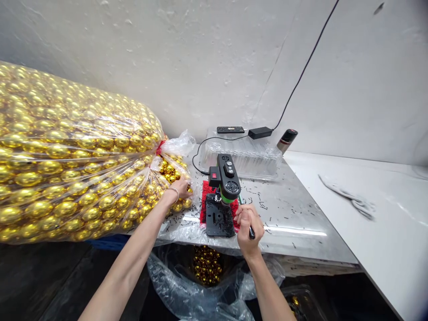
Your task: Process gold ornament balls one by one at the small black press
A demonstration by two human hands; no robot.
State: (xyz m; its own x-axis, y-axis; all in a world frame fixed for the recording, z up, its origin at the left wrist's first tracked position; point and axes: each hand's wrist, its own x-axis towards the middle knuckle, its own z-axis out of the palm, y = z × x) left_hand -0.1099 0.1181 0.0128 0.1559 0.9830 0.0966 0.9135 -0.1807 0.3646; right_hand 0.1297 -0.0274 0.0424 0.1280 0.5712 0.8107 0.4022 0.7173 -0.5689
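My left hand (181, 189) is at the mouth of the bag, among loose shiny gold balls (170, 170). Its fingers are curled and partly hidden, so I cannot tell whether a ball is in them. My right hand (250, 226) is closed around a thin stick-like tool with a black end (252, 232) and a greenish shaft that runs up beside the device. Between my hands stands a black device (228, 178) with round vents and a red switch, mounted over a black base plate (219, 218). A red mat (207, 191) strewn with small black bits lies under the plate.
A huge clear bag of gold balls (67, 156), tied in red, fills the left. Behind the device are a clear plastic tray (240, 158), a power adapter (260, 132) and a spray can (286, 141). Below the table edge hangs an open plastic bag (180, 281) with gold balls.
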